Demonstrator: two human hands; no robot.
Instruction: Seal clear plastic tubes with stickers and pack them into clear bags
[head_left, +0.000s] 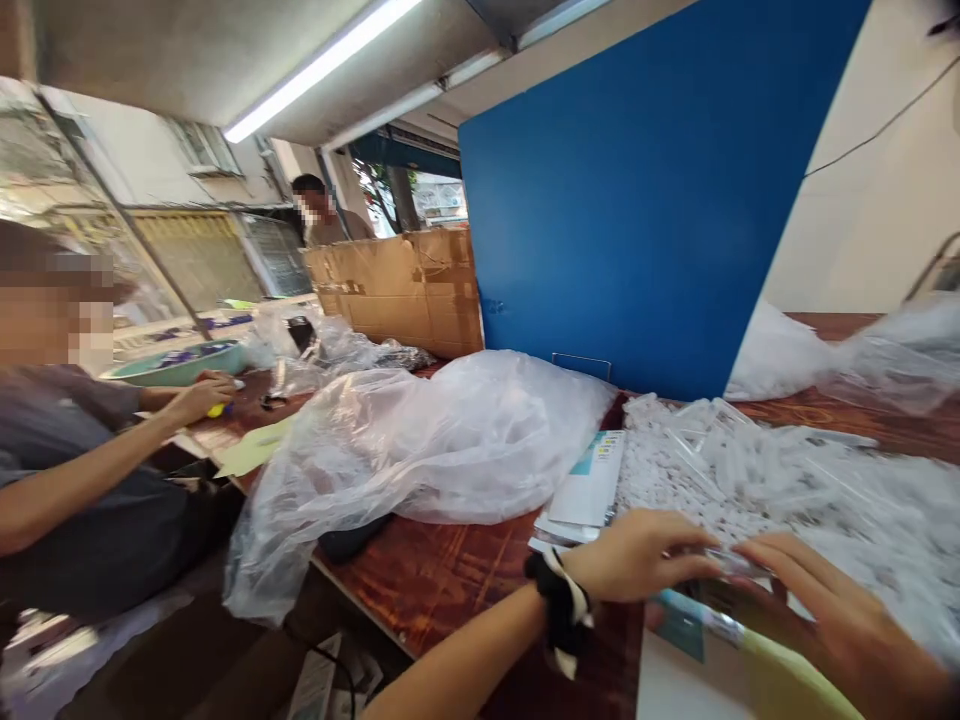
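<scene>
My left hand (pixel 649 555), with a black and white band at the wrist, has its fingers closed on a small clear plastic piece (pixel 731 563). From the right, my right hand (pixel 817 590) pinches the other end of that piece. Below both hands lie a white and teal card (pixel 682 640) and a pale yellow-green sheet (pixel 795 680). Just beyond them spreads a heap of clear plastic pieces (pixel 750 470). Left of the heap is a stack of white and teal cards (pixel 589 490).
A big clear plastic bag (pixel 480 430) bulges across the dark red table (pixel 442 570). Behind it stand a blue board (pixel 622 200) and a cardboard box (pixel 397 285). At left, a person (pixel 90 480) works near a green basin (pixel 176 365); another person (pixel 322 215) is farther back.
</scene>
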